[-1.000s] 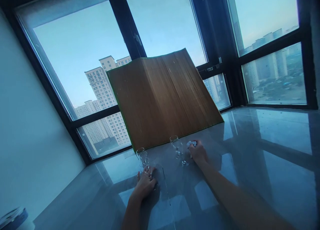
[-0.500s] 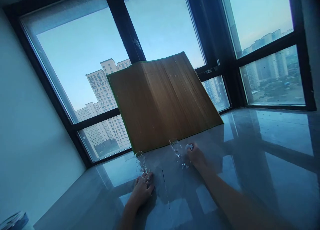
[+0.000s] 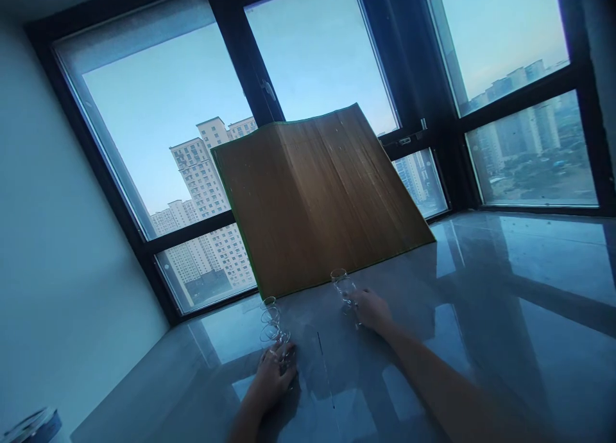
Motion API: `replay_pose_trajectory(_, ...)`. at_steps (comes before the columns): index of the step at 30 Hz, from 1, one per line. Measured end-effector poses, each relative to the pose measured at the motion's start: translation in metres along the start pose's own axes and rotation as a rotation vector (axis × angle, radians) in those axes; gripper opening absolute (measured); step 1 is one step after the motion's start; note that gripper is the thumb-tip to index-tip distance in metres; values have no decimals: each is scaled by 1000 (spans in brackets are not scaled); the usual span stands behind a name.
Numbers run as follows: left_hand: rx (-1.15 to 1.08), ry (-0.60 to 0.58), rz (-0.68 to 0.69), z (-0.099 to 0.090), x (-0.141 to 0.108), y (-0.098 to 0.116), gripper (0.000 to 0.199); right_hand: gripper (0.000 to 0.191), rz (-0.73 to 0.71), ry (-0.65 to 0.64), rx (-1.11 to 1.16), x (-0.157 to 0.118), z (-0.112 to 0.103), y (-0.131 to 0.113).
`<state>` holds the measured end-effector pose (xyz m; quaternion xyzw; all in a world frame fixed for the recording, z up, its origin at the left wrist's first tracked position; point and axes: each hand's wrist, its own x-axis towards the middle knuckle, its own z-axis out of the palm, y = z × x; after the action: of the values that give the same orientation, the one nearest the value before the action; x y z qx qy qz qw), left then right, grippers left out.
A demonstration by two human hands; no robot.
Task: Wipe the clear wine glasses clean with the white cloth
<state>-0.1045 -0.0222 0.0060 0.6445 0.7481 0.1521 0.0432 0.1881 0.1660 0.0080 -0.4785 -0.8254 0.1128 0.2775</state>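
Observation:
Two upright groups of small clear glasses stand on the glossy grey surface. At the left group, my left hand has its fingers curled round the lowest, nearest glass, which they partly cover. The rims of the other glasses show above and behind it. My right hand is at the right side of the second group of glasses, fingers bent and closed against a clear glass there. Its fingertips and the thin glass outlines overlap, so the exact grip is hard to make out.
A large brown board with a green edge leans against the dark-framed window behind the glasses. A thin dark line marks the grey surface between my hands. A round, blue-sided object is at the lower left corner, near the wall.
My right hand has moved left and slightly down to the right-hand glasses; the small clear, whitish thing in its fingers no longer shows apart. My left hand stays at its glasses.

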Motion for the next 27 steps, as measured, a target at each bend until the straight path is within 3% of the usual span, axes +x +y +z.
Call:
replay_pose_trajectory(7, 15, 23, -22, -4, -2, 6, 56, 35, -43, -58, -20, -2, -1, -4)
replay_pose_trajectory(17, 36, -68, -95, -11, -2, 21, 60, 31, -51, -55, -79, -3, 10, -18)
replay_pose_trajectory(27, 24, -42, -109, -8, 1, 20, 59, 28, -79, -46, -95, -10, 22, -43)
